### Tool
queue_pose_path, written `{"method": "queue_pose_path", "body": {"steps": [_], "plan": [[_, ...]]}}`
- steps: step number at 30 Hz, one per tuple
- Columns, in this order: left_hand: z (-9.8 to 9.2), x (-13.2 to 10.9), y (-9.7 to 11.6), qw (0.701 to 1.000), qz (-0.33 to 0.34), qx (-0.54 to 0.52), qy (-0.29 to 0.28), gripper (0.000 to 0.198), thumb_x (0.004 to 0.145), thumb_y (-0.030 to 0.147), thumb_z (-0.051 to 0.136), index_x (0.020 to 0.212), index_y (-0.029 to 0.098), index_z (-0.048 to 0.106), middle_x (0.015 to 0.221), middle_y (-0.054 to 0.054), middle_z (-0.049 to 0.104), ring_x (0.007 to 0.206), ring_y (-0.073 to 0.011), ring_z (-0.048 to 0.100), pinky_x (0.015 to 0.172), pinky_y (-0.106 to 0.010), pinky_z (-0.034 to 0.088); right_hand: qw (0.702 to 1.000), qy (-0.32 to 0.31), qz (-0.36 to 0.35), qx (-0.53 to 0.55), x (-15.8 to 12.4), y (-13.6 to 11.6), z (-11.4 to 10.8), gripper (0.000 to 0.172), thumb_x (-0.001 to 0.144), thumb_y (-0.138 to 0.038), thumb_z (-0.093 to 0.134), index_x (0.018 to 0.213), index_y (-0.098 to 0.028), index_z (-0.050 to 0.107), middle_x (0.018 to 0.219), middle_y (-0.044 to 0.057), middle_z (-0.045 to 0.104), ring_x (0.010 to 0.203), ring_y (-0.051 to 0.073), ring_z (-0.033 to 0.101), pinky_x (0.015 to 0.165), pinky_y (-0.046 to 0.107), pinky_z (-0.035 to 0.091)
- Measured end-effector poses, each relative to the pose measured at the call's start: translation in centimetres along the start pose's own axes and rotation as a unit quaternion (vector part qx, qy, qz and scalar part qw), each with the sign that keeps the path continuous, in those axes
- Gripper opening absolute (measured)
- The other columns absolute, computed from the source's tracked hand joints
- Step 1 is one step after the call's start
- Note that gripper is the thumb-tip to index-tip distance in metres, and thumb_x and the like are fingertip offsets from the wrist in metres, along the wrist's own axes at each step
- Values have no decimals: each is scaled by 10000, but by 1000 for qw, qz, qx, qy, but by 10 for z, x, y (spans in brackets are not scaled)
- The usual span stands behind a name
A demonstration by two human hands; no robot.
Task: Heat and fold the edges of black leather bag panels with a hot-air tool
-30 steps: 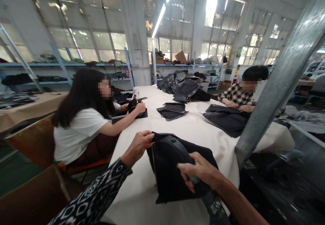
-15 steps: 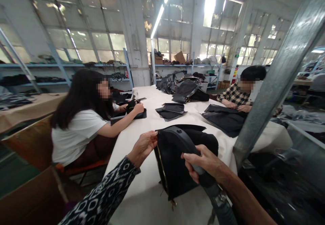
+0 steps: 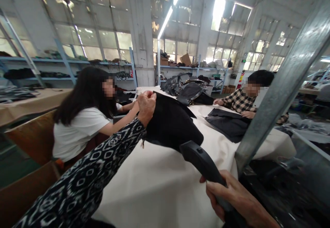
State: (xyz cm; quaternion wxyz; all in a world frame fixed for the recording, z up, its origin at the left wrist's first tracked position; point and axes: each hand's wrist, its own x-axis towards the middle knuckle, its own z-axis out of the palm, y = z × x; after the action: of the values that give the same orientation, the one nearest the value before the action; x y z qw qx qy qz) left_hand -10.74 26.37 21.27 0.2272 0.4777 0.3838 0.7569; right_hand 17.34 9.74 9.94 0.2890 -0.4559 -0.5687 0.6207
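Observation:
My left hand [image 3: 146, 107] pinches the top corner of a black fabric bag [image 3: 172, 125], which hangs raised and slanted above the white-covered table [image 3: 144, 183]. Its lower right end reaches down towards the tool. A small metal zip pull dangles under its left side. My right hand [image 3: 229, 195] is wrapped around the grip of a dark grey vacuum hose handle [image 3: 203, 159]. The nozzle end points up and left, close to the bag's lower edge; whether they touch, I cannot tell. The hose behind my right hand is mostly out of sight.
A co-worker in a white shirt [image 3: 79, 132] sits at the left, another in a checked shirt [image 3: 238, 101] at the right beside flat black pieces [image 3: 229, 125]. A pile of black bags [image 3: 193, 92] lies at the table's far end. A metal post [image 3: 273, 94] rises at the right.
My left hand has carried the bag up and away from me, to the left. My right hand has drawn the vacuum handle down and back, off the bag's face.

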Motion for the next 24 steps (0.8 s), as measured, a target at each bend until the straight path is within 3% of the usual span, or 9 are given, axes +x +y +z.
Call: {"method": "queue_pose_path", "body": {"steps": [2, 5, 8, 11, 13, 15, 17, 21, 24], "plan": [[5, -10, 18, 987, 135, 91, -10, 168, 839, 118, 587, 676, 158, 573, 593, 51, 411, 589, -109, 347, 604, -237, 288, 1000, 26, 3, 0, -6, 3, -2, 490, 740, -537, 617, 1001, -133, 522, 538, -44, 505, 403, 105, 471, 400, 217, 383], [0, -54, 13, 924, 277, 220, -145, 104, 867, 131, 532, 818, 162, 618, 735, -1, 546, 700, -139, 494, 734, -254, 371, 999, 37, 3, -3, -14, 13, -7, 476, 786, -519, 596, 1045, -130, 509, 545, -48, 498, 412, 104, 467, 425, 229, 398], [-25, -118, -34, 793, 321, 314, -413, 257, 911, 95, 377, 917, 135, 631, 953, -129, 617, 984, -227, 560, 854, -296, 433, 1000, 19, 10, 6, -20, 27, -14, 487, 800, -543, 587, 1036, -123, 514, 563, -45, 494, 400, 98, 459, 421, 238, 411], [-57, -183, -89, 665, 312, 369, -569, 309, 881, 28, 336, 922, 121, 628, 899, -144, 631, 925, -258, 591, 734, -314, 493, 1000, 5, 9, 13, -25, 39, -19, 504, 808, -559, 580, 1036, -115, 505, 547, -52, 482, 389, 94, 454, 403, 231, 405], [-73, -217, -111, 673, 295, 377, -564, 312, 868, 1, 330, 949, 85, 619, 1004, -192, 627, 1072, -302, 549, 903, -400, 462, 1000, 3, 12, 13, -26, 46, -20, 497, 815, -550, 580, 1037, -114, 494, 535, -59, 477, 384, 93, 454, 399, 227, 406], [-82, -239, -115, 733, 247, 361, -521, 307, 883, 18, 328, 940, 100, 618, 1043, -190, 625, 1094, -288, 543, 971, -415, 422, 1000, 7, 23, 17, -25, 51, -18, 487, 813, -540, 588, 1034, -119, 485, 550, -60, 486, 383, 88, 453, 401, 229, 414], [-85, -251, -109, 803, 168, 338, -460, 277, 896, 64, 356, 898, 144, 621, 971, -147, 642, 969, -252, 591, 891, -374, 464, 999, 13, 39, 21, -22, 54, -15, 480, 810, -542, 589, 1028, -128, 481, 567, -59, 492, 385, 84, 450, 403, 230, 419], [-83, -253, -100, 916, -65, 284, -275, 171, 881, 227, 508, 767, 189, 630, 753, -64, 641, 712, -198, 607, 689, -300, 480, 999, 10, 52, -13, -10, 59, -8, 445, 809, -537, 573, 978, -132, 493, 543, -61, 478, 384, 85, 449, 402, 222, 410], [-75, -245, -106, 944, -272, 107, -150, 218, 818, 382, 631, 738, 180, 645, 727, -54, 665, 720, -195, 637, 686, -283, 501, 998, 0, 53, -17, -2, 62, -7, 449, 806, -544, 572, 968, -135, 481, 529, -64, 469, 374, 86, 442, 391, 217, 402]]}}
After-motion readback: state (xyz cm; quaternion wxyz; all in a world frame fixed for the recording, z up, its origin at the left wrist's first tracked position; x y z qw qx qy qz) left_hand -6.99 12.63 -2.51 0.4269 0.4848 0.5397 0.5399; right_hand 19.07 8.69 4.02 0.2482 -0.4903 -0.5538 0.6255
